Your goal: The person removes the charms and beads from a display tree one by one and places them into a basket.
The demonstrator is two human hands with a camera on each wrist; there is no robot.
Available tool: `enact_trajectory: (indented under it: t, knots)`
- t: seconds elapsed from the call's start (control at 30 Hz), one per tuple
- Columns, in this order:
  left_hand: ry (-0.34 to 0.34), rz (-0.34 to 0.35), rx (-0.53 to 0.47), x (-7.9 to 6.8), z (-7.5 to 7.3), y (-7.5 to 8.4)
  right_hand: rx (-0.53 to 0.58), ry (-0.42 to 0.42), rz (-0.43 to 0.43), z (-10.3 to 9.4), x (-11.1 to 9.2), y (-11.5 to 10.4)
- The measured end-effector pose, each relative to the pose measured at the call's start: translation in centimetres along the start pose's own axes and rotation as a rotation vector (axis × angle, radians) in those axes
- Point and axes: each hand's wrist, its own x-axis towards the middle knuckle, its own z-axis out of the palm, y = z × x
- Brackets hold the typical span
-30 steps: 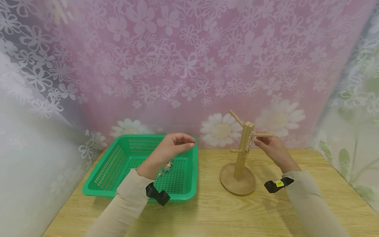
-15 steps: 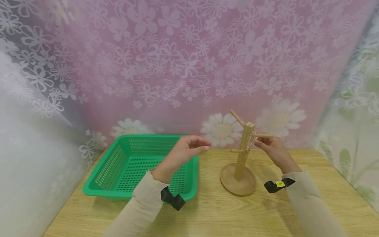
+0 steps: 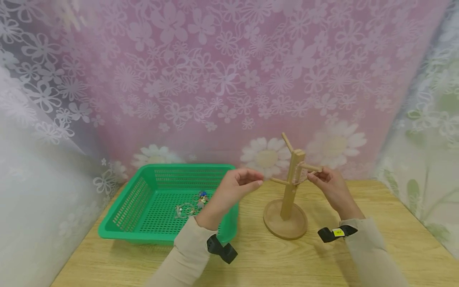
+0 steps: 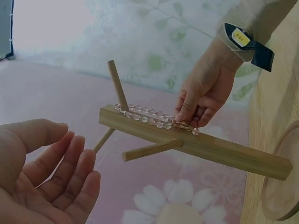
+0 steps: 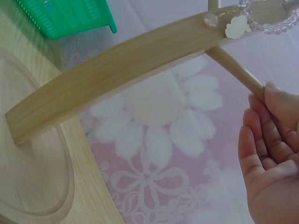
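Note:
A wooden peg stand (image 3: 291, 183) stands upright on its round base. A bracelet of clear pinkish beads (image 4: 154, 122) hangs from one upper peg, along the post. Its pale flat charm (image 5: 237, 27) shows in the right wrist view. My right hand (image 3: 331, 187) pinches the end of another peg (image 5: 236, 70) between thumb and forefinger. My left hand (image 3: 234, 193), loosely curved with nothing in it, hovers between the basket and the stand, close to the tip of the left peg (image 3: 279, 181).
Left of the stand, a green plastic basket (image 3: 125, 236) holds several pieces of jewellery, including a beaded bracelet (image 3: 184, 211) and a colourful cluster (image 3: 203, 198). The wooden table (image 3: 265, 261) ends at a flowered pink curtain (image 3: 222, 99) behind.
My left hand has moved right, from over the basket towards the stand. The stand has turned slightly, its pegs pointing differently. My right hand has moved from beside the bracelet to a peg.

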Motion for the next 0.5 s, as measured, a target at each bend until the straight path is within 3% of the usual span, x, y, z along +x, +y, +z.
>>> enact_trajectory:
  t: [0.2, 0.37, 0.5]
  knots:
    - [0.055, 0.003, 0.005, 0.0, 1.1, -0.2, 0.037, 0.035, 0.022, 0.2, -1.1, -0.2]
    - [0.103, 0.021, 0.046, 0.2, 2.4, -0.3, 0.048, 0.066, -0.001, 0.3, -1.8, -0.1]
    - [0.129, 0.040, 0.017, 0.4, 3.4, -0.6, 0.075, 0.091, -0.027, 0.4, -2.4, -0.1]
